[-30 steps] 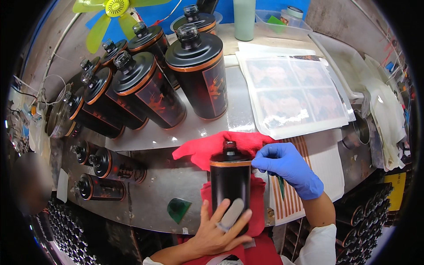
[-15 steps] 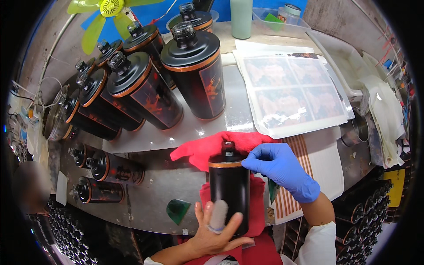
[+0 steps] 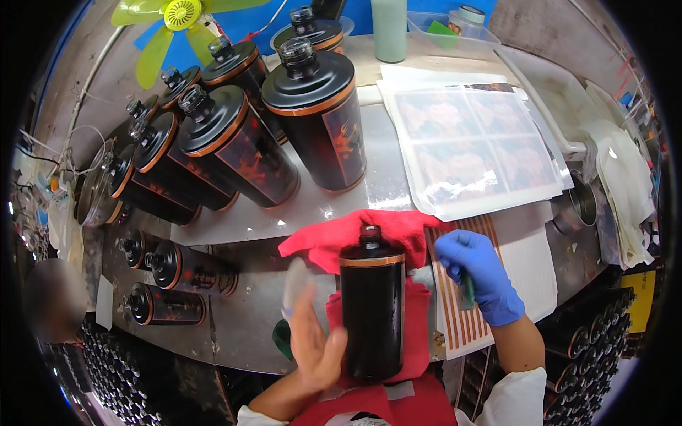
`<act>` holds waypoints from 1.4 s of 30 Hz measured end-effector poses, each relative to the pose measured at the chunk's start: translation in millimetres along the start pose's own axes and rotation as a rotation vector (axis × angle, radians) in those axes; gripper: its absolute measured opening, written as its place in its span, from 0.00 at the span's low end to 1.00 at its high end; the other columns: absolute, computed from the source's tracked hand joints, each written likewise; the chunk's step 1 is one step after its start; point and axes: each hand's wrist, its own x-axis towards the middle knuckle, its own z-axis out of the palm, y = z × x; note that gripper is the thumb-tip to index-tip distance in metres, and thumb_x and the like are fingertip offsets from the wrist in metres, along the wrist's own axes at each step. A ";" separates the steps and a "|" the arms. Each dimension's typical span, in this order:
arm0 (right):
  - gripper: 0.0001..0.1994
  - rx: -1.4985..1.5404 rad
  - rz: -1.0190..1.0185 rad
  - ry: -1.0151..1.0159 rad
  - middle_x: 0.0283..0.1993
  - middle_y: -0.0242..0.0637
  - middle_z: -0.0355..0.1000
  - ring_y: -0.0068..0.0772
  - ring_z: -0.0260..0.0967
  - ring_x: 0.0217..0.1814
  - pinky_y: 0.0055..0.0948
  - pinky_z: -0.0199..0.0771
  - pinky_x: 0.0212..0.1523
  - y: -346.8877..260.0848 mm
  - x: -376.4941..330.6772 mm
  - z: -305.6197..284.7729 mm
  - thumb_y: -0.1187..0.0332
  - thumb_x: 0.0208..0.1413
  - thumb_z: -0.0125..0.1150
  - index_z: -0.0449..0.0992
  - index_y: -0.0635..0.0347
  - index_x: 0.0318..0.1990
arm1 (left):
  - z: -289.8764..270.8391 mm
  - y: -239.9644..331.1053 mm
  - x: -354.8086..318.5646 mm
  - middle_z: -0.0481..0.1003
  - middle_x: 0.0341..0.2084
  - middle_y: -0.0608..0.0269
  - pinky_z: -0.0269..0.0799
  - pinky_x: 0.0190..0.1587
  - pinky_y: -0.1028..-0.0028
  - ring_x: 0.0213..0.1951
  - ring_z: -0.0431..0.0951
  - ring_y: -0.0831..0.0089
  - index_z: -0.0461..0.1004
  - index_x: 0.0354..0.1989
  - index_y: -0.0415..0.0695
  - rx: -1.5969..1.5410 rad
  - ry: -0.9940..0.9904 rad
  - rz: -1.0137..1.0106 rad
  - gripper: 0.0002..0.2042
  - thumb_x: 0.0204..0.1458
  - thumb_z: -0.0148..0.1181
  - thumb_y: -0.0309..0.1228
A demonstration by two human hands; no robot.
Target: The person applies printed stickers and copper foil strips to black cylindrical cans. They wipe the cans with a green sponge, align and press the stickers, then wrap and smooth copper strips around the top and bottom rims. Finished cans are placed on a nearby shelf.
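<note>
A black bottle [image 3: 372, 319] with a copper band below its shoulder lies on a red cloth [image 3: 323, 241], neck pointing away from me. Just left of it, my bare left hand [image 3: 312, 341] is open, fingers stretched out, with a pale cover on one finger. To the right of the bottle, my right hand [image 3: 479, 273] in a blue glove is closed around a small green scraper-like piece [image 3: 467, 291]. A second dark green piece [image 3: 283, 338] sits on the table, partly hidden behind my left hand.
Several decorated black bottles [image 3: 312, 135] stand at the back left; smaller ones [image 3: 192, 268] lie below them. Printed sheets [image 3: 462, 149] fill the back right, above a sheet of copper strips [image 3: 455, 319]. A green fan [image 3: 182, 13] is behind. Racks of bottles [image 3: 590, 341] flank the table.
My left hand has come off the lower part of the bottle, to the left. My right hand has moved right, away from the copper band. The bottle has barely shifted.
</note>
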 end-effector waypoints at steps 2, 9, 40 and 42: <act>0.15 0.454 0.138 0.048 0.23 0.25 0.67 0.14 0.61 0.21 0.15 0.61 0.21 22.3 6.7 -15.0 0.54 0.54 0.58 0.74 0.57 0.31 | 14.9 7.5 36.4 0.47 0.64 0.48 0.32 0.66 0.62 0.67 0.43 0.62 0.44 0.63 0.32 -0.112 0.167 -0.064 0.30 0.51 0.45 0.21; 0.19 0.648 0.171 -0.150 0.44 0.38 0.71 0.29 0.72 0.44 0.27 0.74 0.46 47.2 -25.4 -27.0 0.74 0.51 0.56 0.66 0.64 0.52 | 33.8 9.8 83.5 0.56 0.58 0.53 0.44 0.62 0.68 0.59 0.56 0.68 0.50 0.63 0.37 -0.078 0.192 -0.157 0.32 0.48 0.54 0.19; 0.16 0.159 -0.411 0.134 0.45 0.35 0.66 0.24 0.64 0.46 0.24 0.67 0.46 54.2 -8.0 32.7 0.74 0.52 0.56 0.64 0.60 0.49 | 1.3 18.1 -39.8 0.51 0.60 0.37 0.33 0.60 0.40 0.64 0.45 0.41 0.27 0.64 0.32 0.673 -0.407 -0.087 0.65 0.30 0.71 0.55; 0.16 0.037 -0.554 0.200 0.43 0.39 0.68 0.29 0.68 0.44 0.26 0.69 0.43 39.8 -18.2 38.1 0.72 0.52 0.56 0.64 0.60 0.48 | 14.1 23.9 -42.8 0.52 0.59 0.37 0.29 0.59 0.37 0.64 0.42 0.35 0.37 0.65 0.33 0.760 -0.266 0.137 0.60 0.30 0.70 0.55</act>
